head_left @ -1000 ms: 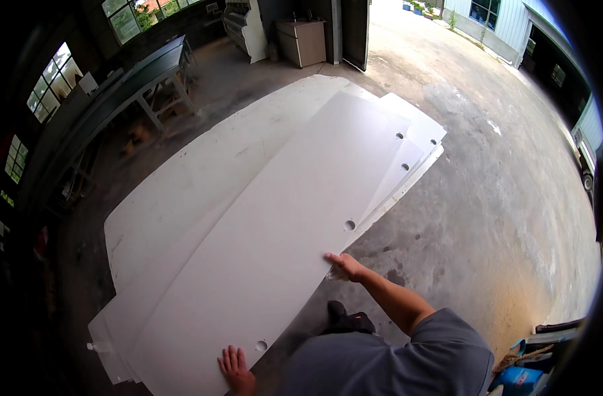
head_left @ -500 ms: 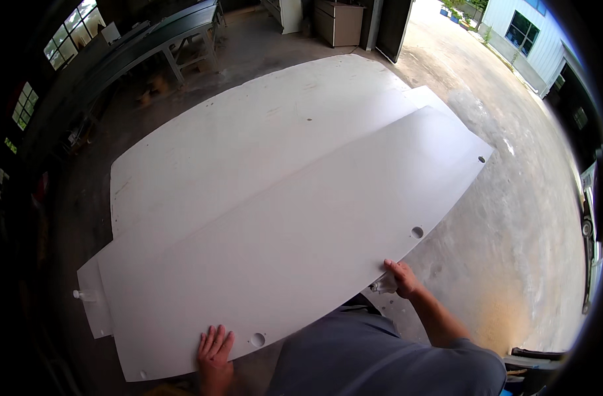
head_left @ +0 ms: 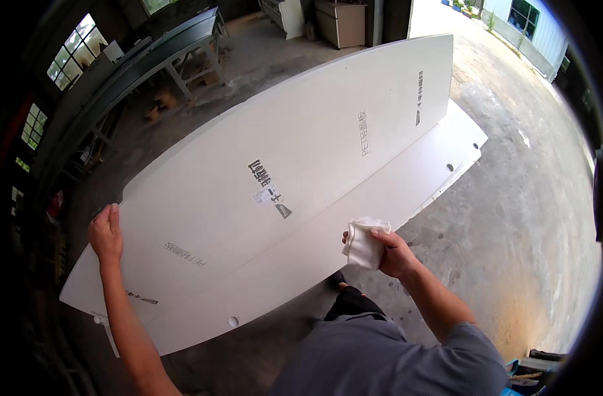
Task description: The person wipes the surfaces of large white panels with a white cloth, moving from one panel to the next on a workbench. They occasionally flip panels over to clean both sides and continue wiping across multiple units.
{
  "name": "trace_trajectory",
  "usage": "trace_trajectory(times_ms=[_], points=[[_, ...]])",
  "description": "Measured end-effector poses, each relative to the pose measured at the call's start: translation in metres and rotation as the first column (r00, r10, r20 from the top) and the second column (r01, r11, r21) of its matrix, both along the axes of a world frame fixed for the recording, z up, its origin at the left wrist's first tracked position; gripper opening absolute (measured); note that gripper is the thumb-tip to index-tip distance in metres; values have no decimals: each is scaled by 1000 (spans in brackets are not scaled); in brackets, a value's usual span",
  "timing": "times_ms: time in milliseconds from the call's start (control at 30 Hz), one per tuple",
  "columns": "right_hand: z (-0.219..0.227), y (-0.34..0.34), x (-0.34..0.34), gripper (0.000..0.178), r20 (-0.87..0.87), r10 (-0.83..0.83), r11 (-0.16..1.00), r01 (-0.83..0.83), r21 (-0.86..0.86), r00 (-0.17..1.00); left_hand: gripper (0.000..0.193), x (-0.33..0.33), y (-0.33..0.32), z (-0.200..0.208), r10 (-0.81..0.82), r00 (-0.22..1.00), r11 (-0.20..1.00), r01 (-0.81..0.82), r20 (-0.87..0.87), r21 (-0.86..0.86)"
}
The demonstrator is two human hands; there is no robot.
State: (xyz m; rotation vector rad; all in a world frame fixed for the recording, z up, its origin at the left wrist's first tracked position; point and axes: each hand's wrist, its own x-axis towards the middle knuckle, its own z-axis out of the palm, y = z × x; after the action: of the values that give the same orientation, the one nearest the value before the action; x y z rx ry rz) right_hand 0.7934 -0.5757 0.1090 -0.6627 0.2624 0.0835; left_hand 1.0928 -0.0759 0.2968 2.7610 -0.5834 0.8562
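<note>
A printed panel (head_left: pixel 315 152) is being held tilted by the left hand (head_left: pixel 106 232), a cloth (head_left: pixel 364 245) being clutched by the right hand (head_left: pixel 396 256); next, steadying is seemingly being needed.

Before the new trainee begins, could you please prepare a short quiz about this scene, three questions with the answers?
1. Open question: What does the right hand hold?
2. True or false: The left hand grips an edge of the printed white panel.
3. Multiple choice: In which part of the picture does the long dark-topped table stand?
a) upper left
b) lower right
c) lower left

Key:
1. A white cloth.
2. True.
3. a.
</note>
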Motion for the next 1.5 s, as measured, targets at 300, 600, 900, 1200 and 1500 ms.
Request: trace_trajectory(times_ms=[300, 600, 900, 1200, 1500], points=[[-35, -108, 43, 53, 23, -483, 855, 477, -204, 875, 49, 102, -38, -127, -4, 940, 998, 25, -342, 55], [-41, -107, 51, 38, 327, -591, 120, 481, -868, 738, 39, 101, -31, -193, -79, 868, 997, 68, -491, -41], [-46, 66, 50, 76, -165, 370, -414, 4, -910, 914, 36, 87, -127, -289, -68, 881, 990, 2, -469, -140], [-70, -81, 95, 83, -193, -329, -609, -364, -705, 924, 33, 92, -144, -285, -166, 893, 949, 28, -418, -315], [-77, -194, 130, 74, -139, -453, -579, -409, -705, 881, 30, 91, -170, -270, -35, 909, 995, -9, -415, -104]])
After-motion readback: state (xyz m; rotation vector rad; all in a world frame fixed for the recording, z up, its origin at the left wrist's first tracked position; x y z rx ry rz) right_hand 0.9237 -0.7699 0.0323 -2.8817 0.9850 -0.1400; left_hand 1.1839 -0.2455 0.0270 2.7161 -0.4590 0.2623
